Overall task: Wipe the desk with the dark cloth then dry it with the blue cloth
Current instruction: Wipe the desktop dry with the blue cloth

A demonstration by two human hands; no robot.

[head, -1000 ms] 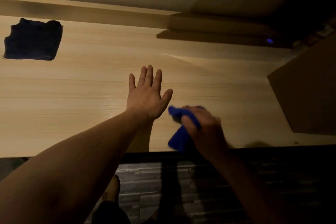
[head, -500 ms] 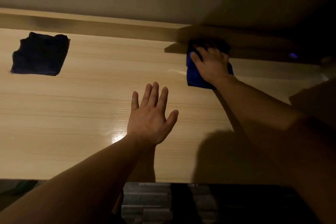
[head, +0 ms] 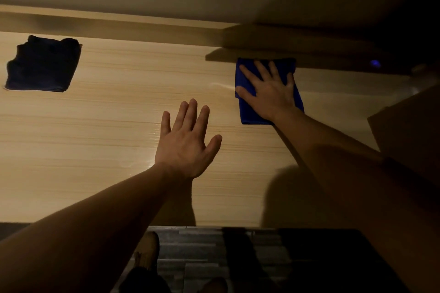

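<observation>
While the drying pass is under way, the following is noted.

Right hand: the right hand (head: pixel 269 93) lies palm-down with fingers spread on the blue cloth (head: pixel 245 107), pressing it flat to the desk (head: pixel 119 126); it presses the cloth and does not clench it.

Left hand: the left hand (head: pixel 185 143) is empty, fingers extended and slightly fanned, over bare desk nearer the person than the right hand. Whether the palm touches the surface cannot be told.

Blue cloth: folded, under the right palm, its far edge close to the raised back ledge (head: pixel 119 21) of the desk, in that ledge's shadow.

Dark cloth: the dark cloth (head: pixel 42 64) lies loosely folded and unattended, well apart from both hands, far out to the left of the left hand and near the back ledge.

Surface: a glossy highlight shows just left of the left wrist; whether it is moisture or lamp reflection cannot be told.

Step in hand: judged to be the second stage, drying with the blue cloth, since the dark cloth is set aside.

Next move calls for: steady downward pressure and a sweep drawn from the back ledge towards the person's side, with overlapping strokes; the wide stretch left of the left hand looks as yet unreached from this position.

Obstruction: a brown panel (head: pixel 409 131) stands just right of the right forearm and limits travel that way.
</observation>
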